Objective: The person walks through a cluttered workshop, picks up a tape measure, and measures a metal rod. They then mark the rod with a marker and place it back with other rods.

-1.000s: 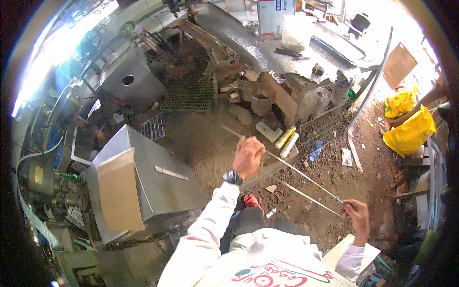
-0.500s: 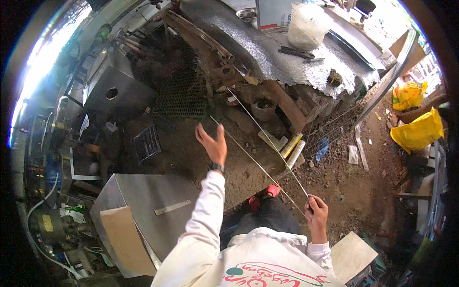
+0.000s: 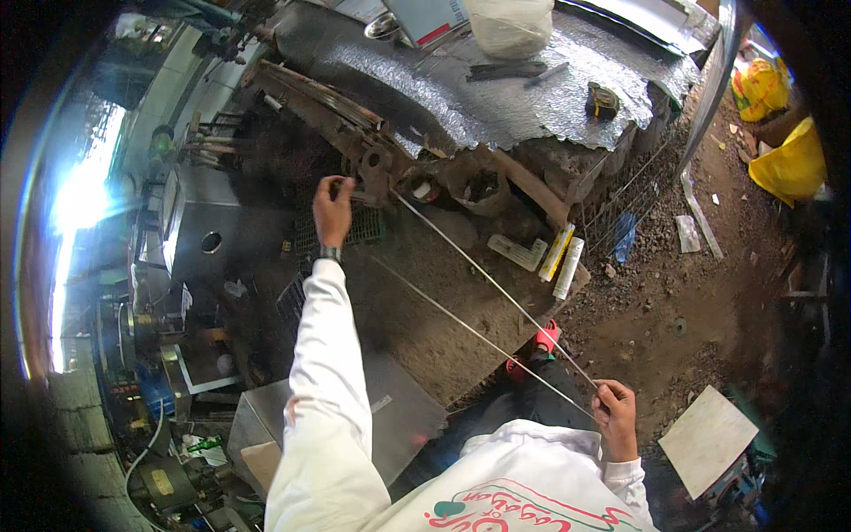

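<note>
My right hand [image 3: 614, 412], at the lower right, is closed on the near ends of two thin, pale rods. One rod [image 3: 483, 271] stretches up and left toward the rusty metal by the bench; the lower rod [image 3: 479, 334] runs roughly alongside it over the dirt floor. My left hand [image 3: 333, 213] is raised at the upper left with its fingers curled in, apart from both rods. Whether anything sits within those fingers is hidden. Beside it are a dark grating [image 3: 363, 229] and a rusty ring-shaped metal part [image 3: 375, 162].
A foil-covered bench [image 3: 505, 106] bears a white plastic bag [image 3: 510, 27] and a yellow-and-black tape measure [image 3: 602, 102]. Tubes [image 3: 567, 268] lie at the concrete edge. A steel box [image 3: 208, 213] stands left, a sheet-metal box [image 3: 390, 426] near my left arm, a pale board [image 3: 709, 441] right.
My left hand has moved up and left, its spread fingers now curled. My right hand still grips the rods. The whole view has turned and shifted.
</note>
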### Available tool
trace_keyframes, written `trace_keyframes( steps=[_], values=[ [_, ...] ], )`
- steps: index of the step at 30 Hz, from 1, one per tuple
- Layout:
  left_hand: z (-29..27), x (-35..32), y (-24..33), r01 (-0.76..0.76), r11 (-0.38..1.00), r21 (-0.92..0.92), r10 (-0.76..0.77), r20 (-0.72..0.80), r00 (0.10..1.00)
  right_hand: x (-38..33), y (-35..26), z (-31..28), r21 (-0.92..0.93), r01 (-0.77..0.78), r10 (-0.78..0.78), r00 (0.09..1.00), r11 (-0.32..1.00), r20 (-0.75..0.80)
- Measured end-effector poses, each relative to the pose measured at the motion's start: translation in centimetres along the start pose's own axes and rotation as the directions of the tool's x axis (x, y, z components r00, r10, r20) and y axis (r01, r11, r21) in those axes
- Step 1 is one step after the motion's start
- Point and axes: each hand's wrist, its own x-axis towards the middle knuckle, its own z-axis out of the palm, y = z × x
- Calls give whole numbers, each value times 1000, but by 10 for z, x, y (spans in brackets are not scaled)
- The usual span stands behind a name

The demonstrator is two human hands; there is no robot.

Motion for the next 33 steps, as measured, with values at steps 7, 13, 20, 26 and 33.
trace_keyframes(
  steps=[7,13,20,26,33],
  values=[
    [50,64,62,-192,980,-51,198,186,962,8,1,-18,54,9,-8,1000,999,-23],
    [60,157,20,-218,955,202,202,98,974,20,24,-5,102,-36,36,999,994,1],
    [60,164,32,-195,925,326,125,226,966,57,39,27,192,-38,28,998,981,52],
    [54,164,21,-236,913,334,177,197,964,65,40,35,190,-83,68,994,978,84],
    [53,165,20,-193,926,323,132,201,971,73,33,38,206,-86,68,994,975,90]
  ],
)
